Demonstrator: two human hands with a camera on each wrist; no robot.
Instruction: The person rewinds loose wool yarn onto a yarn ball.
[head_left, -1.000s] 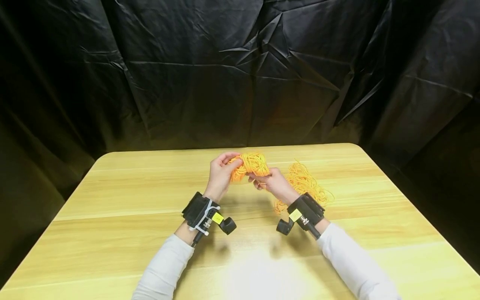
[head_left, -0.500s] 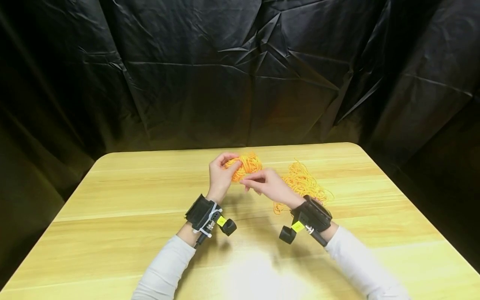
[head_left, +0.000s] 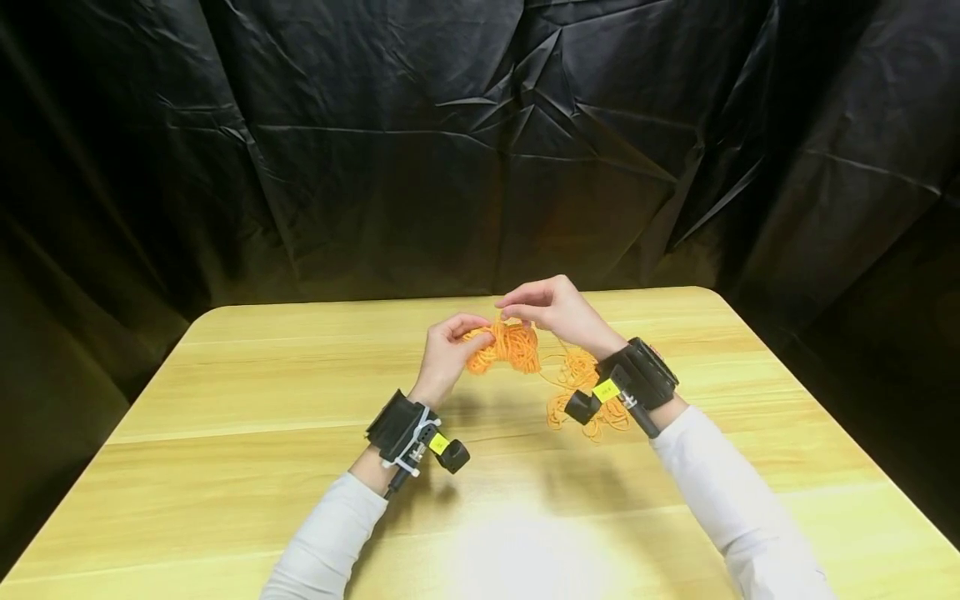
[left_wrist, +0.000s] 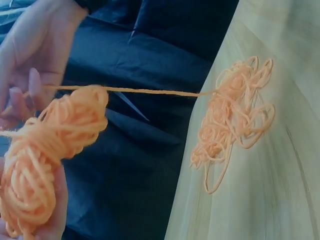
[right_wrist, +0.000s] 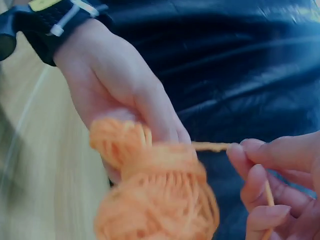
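In the head view my left hand [head_left: 441, 358] grips one end of an orange yarn bundle [head_left: 517, 346], which is wound tight round its middle and held above the table. My right hand [head_left: 566, 315] is just above and to the right of that bundle. The right wrist view shows my right thumb and forefinger pinching a strand of yarn [right_wrist: 212, 146] that comes off the bundle's middle; the strand also passes over the other fingers. From there the yarn [left_wrist: 150, 91] stretches to a loose tangled pile [left_wrist: 225, 110] on the table.
The loose pile lies on the wooden table [head_left: 225, 433], right of the hands and partly hidden by the right wrist's camera mount [head_left: 633, 379]. A similar mount [head_left: 408, 433] is strapped to the left wrist. Black sheeting [head_left: 390, 183] hangs behind the table.
My right hand has risen from below the bundle to above it, drawing the strand along. The bundle has turned in my left hand, which stays nearly in place. Part of the loose pile has shifted.
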